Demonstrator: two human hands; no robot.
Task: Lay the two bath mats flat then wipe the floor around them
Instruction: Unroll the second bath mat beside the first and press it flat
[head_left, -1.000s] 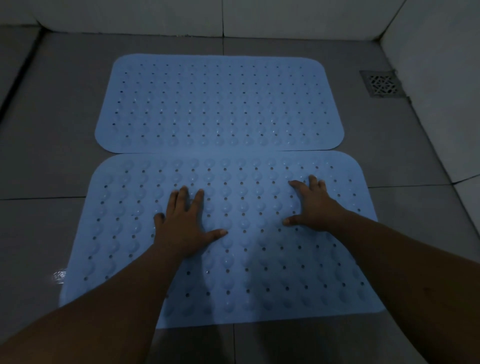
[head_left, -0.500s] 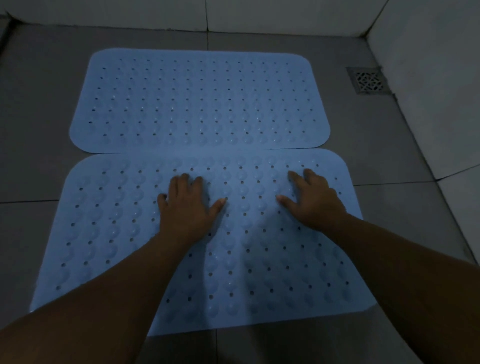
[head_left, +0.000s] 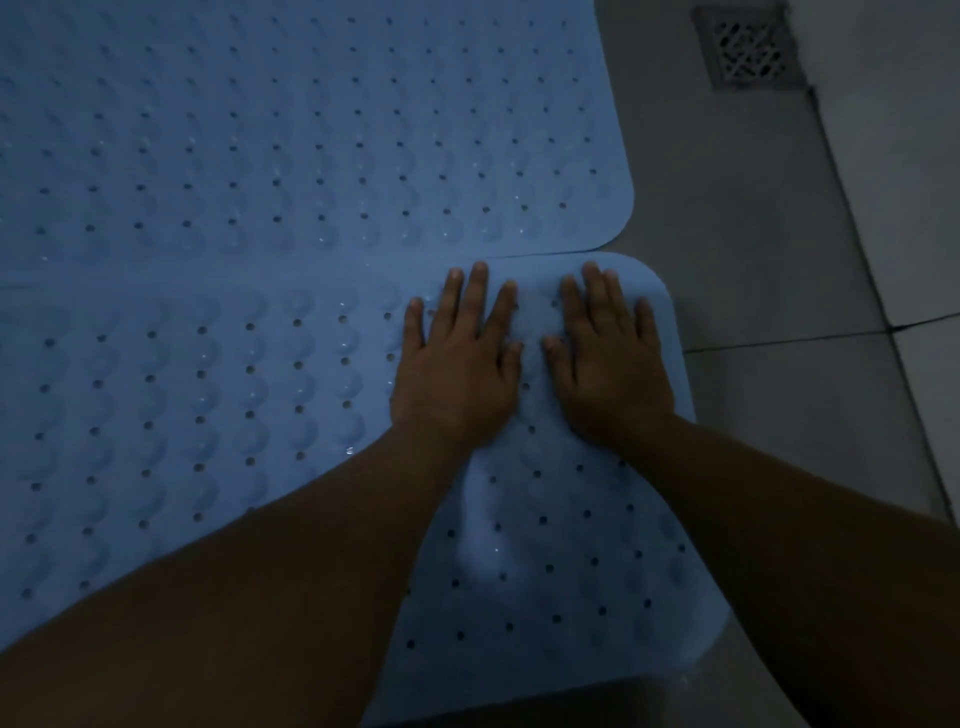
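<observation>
We press both palms flat on the near bath mat (head_left: 208, 415), a pale blue rubber sheet with rows of small holes and raised bumps, lying on the grey tiled floor (head_left: 753, 260). Our left hand (head_left: 460, 364) and right hand (head_left: 610, 358) lie side by side, almost touching at the thumbs, on the mat's far right corner. All fingers are straight and spread, holding nothing. The fingertips reach nearly to the mat's far edge.

The far bath mat (head_left: 311, 130) lies just beyond, the same blue, and its near edge meets the near mat's far edge along a thin seam. Whether the two edges overlap is hard to tell in the dim light.

Much is cut off. Both mats run out of view on the left, and the far mat also at the top. Our forearms cover a wide strip of the near mat, and its near edge is partly lost in shadow at the bottom.

Compared with half a second ago, the view sits much closer and further right. Our hands were apart near the middle of the mat; now they are together at its right corner.

A square metal floor drain (head_left: 748, 47) sits at the top right, well apart from the mats, beside the pale wall (head_left: 909, 156). What lies under its grate is too dark to see.
</observation>
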